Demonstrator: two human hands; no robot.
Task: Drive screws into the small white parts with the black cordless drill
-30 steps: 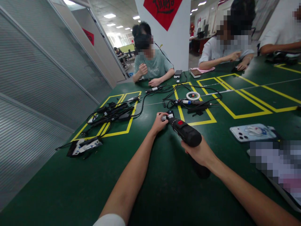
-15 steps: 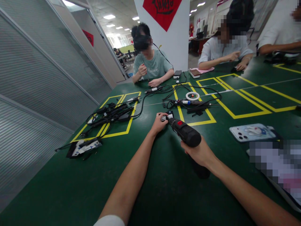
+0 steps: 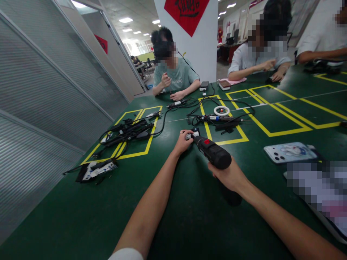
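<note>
My right hand (image 3: pixel 226 175) is wrapped round the grip of a black cordless drill (image 3: pixel 213 151) with a red mark on its top. The drill points forward and left, its front end reaching a small black and silvery piece (image 3: pixel 195 132) on the table. My left hand (image 3: pixel 183 141), a ring on one finger, closes its fingers on the near left side of that piece. The drill's nose and my fingers cover much of the piece, so its kind cannot be made out. Whether the drill's tip touches it is hidden.
Black cables and adapters (image 3: pixel 130 131) lie in a yellow-taped area at left, with plastic packets (image 3: pixel 99 169) nearer. Ahead right are a white tape ring (image 3: pixel 221 111) and a pen-like tool (image 3: pixel 217 118). A patterned phone (image 3: pixel 290 152) lies at right. Co-workers sit across the green table (image 3: pixel 81 216).
My hands and the drill stay in nearly the same place. Across the table, a co-worker's raised hand has shifted slightly.
</note>
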